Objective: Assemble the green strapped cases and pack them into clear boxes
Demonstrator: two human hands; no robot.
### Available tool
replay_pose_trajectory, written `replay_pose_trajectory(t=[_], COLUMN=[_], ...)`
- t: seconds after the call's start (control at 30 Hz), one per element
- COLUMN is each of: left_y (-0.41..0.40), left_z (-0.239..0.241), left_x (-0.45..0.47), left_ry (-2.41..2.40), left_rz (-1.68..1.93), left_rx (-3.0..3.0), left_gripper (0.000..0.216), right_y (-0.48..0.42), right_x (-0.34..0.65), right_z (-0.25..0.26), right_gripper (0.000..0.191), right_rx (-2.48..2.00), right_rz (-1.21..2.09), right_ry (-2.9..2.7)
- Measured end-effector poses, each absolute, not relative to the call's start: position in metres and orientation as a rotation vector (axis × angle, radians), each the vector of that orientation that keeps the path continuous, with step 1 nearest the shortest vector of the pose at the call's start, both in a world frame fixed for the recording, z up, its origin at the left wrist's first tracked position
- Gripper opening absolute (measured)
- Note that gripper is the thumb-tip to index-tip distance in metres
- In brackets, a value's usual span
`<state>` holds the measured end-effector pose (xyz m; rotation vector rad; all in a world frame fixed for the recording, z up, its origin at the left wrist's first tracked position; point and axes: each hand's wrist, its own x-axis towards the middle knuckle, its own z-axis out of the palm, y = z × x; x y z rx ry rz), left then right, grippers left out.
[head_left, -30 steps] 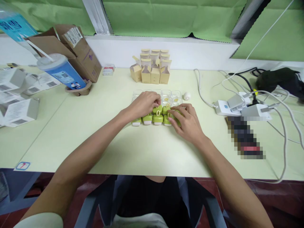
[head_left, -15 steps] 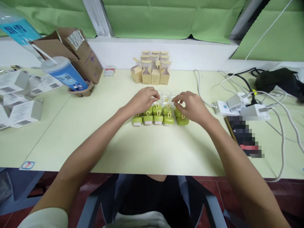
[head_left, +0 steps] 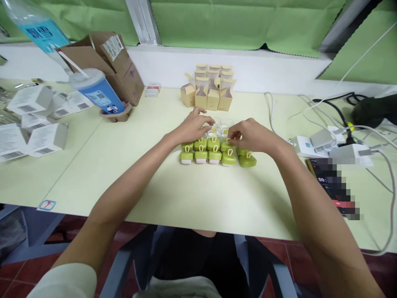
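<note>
Left fingers [head_left: 207, 119] spread, right fingers [head_left: 235, 131] curled, grip unclear, beside yellow-marked clear containers [head_left: 227, 123].

1 pale short sleeve [head_left: 66, 279], pale top [head_left: 180, 289], black legwear [head_left: 186, 256]

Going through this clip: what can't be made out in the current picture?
In the head view:
Whether the right hand holds anything: its curled shape hides this.
Clear containers: partly hidden by the left hand.
Phone: pixelation covers much of its screen.
Bottle: top cut off by the upper edge.
</note>
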<state>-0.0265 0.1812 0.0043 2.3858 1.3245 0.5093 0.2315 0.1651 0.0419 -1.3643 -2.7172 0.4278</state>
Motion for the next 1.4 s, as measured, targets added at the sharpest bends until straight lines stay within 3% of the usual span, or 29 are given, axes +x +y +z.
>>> replay_pose_trajectory(t=[0.33,0.67,0.9,1.0,1.13,1.27,1.4], left_y=[0.183,0.182,0.182,0.179,0.174,0.173,0.176], left_z=[0.000,-0.001,0.006,-0.012,-0.051,-0.070,-0.070], left_x=[-0.029,-0.027,-0.072,-0.100,-0.113,-0.108,-0.107], left_ry=[1.240,1.246,1.330,1.380,1.307,1.243,1.255], left_rz=[0.528,0.533,0.927,1.084,1.197,1.255,1.268], left_rx=[2.445,2.434,2.400,2.127,1.753,1.669,1.670], left_gripper=[0.036,0.038,0.032,0.034,0.046,0.049,0.050], right_y=[0.155,0.154,0.170,0.187,0.202,0.205,0.206], right_x=[0.225,0.225,0.244,0.242,0.231,0.229,0.232], right_z=[0.046,0.050,0.046,0.030,0.009,0.000,0.001], right_gripper=[0.021,0.013,0.023,0.029,0.034,0.045,0.044], right_rx=[-1.389,-1.389,-1.319,-1.306,-1.287,-1.276,-1.259], right_rz=[0.329,0.383,0.236,0.105,0.175,0.256,0.322], right_ry=[-2.669,-2.697,-2.475,-2.429,-2.467,-2.432,-2.420])
